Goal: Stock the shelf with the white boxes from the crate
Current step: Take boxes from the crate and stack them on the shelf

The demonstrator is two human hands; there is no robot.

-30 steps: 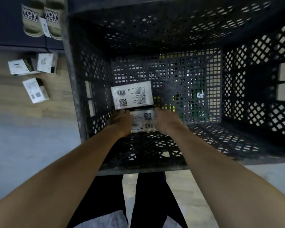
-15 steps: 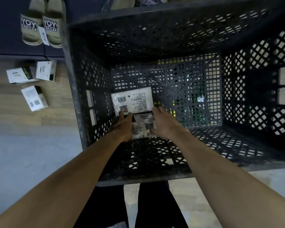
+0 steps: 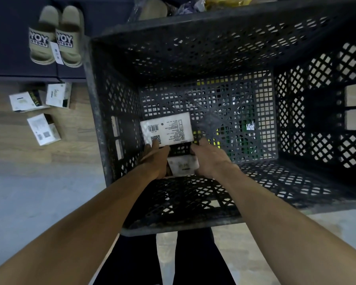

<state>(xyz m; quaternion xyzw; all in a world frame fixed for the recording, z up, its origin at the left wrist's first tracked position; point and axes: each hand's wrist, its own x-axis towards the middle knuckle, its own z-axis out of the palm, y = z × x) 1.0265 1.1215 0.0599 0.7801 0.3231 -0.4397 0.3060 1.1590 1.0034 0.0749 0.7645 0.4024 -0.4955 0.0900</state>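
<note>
Both hands, the left hand (image 3: 155, 160) and the right hand (image 3: 211, 159), reach deep into the black crate (image 3: 97, 112) and clasp a small white box (image 3: 183, 166) between them. A left fingertip touches the larger white box (image 3: 169, 127), which lies flat on the crate floor just beyond. Three more white boxes (image 3: 43, 129) lie on wood left of the crate.

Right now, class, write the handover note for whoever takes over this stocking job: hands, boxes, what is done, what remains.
Left hand: holds the near white box by its left side, one fingertip on the far white box.
Right hand: holds the near box's right side.
Things: both boxes are inside the crate, the far one flat on its floor. Three white boxes lie on the wood surface left of the crate.
Done: possibly those three.
Left: lift out both boxes and shelve them.
</note>
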